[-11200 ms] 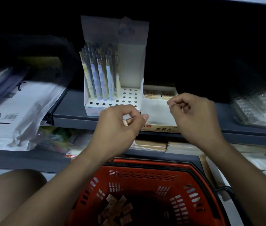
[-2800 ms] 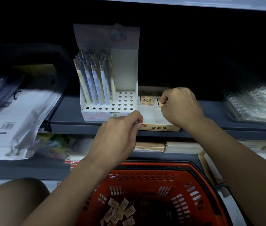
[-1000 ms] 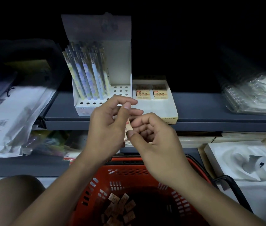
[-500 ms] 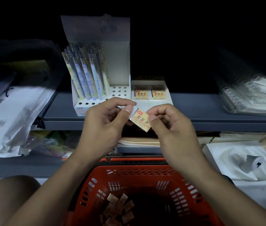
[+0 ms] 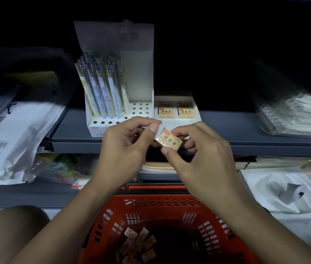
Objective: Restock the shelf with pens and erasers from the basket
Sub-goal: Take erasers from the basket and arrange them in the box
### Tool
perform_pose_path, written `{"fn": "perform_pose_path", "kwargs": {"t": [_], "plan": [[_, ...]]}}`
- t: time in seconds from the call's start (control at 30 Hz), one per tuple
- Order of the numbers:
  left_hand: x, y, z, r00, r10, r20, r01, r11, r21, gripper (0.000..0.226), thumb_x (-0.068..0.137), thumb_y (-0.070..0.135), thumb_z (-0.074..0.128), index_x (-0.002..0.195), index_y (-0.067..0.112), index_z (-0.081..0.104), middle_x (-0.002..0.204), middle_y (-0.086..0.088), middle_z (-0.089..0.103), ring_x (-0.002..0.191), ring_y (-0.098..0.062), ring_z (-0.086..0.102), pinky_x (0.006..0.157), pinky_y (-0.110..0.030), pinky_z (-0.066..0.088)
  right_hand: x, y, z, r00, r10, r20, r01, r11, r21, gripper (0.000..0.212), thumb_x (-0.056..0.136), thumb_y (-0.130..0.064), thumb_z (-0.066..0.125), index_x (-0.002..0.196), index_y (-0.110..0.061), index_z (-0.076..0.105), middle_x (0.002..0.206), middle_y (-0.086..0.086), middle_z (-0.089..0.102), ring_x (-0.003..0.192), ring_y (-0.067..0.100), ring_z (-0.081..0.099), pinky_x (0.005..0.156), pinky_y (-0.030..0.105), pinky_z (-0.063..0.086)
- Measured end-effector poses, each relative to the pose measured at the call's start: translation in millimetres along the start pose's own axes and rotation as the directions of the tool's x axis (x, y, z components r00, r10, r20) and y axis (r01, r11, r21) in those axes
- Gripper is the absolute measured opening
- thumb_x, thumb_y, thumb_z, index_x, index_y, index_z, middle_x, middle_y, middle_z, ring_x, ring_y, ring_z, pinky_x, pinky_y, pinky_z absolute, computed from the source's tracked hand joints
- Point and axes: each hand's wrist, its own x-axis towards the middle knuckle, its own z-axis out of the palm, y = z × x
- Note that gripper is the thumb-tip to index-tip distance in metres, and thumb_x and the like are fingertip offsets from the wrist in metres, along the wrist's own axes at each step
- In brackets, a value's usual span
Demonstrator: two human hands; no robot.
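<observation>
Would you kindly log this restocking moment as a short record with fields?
held item: eraser, pinched by left hand and right hand
eraser box: on shelf, two erasers at its back
pen display: pens at left, holes at right bare
basket: red, loose erasers inside

Grey shelf [image 5: 227, 128] with pen display box [image 5: 139, 80], eraser box [image 5: 175, 103], notebooks [image 5: 294, 115].
</observation>
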Motion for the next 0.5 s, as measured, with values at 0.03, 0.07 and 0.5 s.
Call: {"fn": "perform_pose_path", "kwargs": {"t": [0.03, 0.07, 0.5], "plan": [[0.3, 0.6, -0.1, 1.000, 0.004, 0.000, -0.004, 1.000, 0.006, 0.019, 0.099, 0.027, 0.064, 0.106, 0.018, 0.079, 0.076, 0.004, 0.075, 0.052, -0.001, 0.061, 0.053, -0.014, 0.045, 0.8, 1.3, -1.1, 1.000, -0.018, -0.003, 0.018, 1.000, -0.018, 0.031, 0.087, -0.036, 0.081, 0.115, -0.026, 0.072, 0.104, -0.016, 0.063, 0.091, 0.003, 0.056, 0.075, 0.016, 0.047], [1.0, 0.3, -0.6, 1.000, 0.008, -0.001, -0.008, 1.000, 0.019, 0.018, 0.099, 0.028, 0.064, 0.105, 0.019, 0.079, 0.074, 0.004, 0.074, 0.052, -0.001, 0.059, 0.053, -0.015, 0.044, 1.9, 2.7, -2.3, 0.999, -0.031, -0.004, 0.031, 0.999, -0.024, 0.031, 0.087, -0.034, 0.081, 0.116, -0.024, 0.073, 0.105, -0.014, 0.064, 0.091, 0.004, 0.057, 0.076, 0.019, 0.049], [3.6, -13.5, -7.6, 0.974, 0.180, 0.134, -0.225, 0.782, 0.581, 0.019, 0.098, 0.031, 0.070, 0.115, 0.028, 0.079, 0.090, 0.013, 0.074, 0.080, 0.001, 0.066, 0.079, -0.034, 0.059, 38.0, 23.2, -8.0, 1.000, -0.025, 0.004, 0.025, 0.996, -0.088, 0.016, 0.091, -0.024, 0.080, 0.107, -0.020, 0.076, 0.096, -0.015, 0.056, 0.079, 0.004, 0.059, 0.077, 0.030, 0.059]]}}
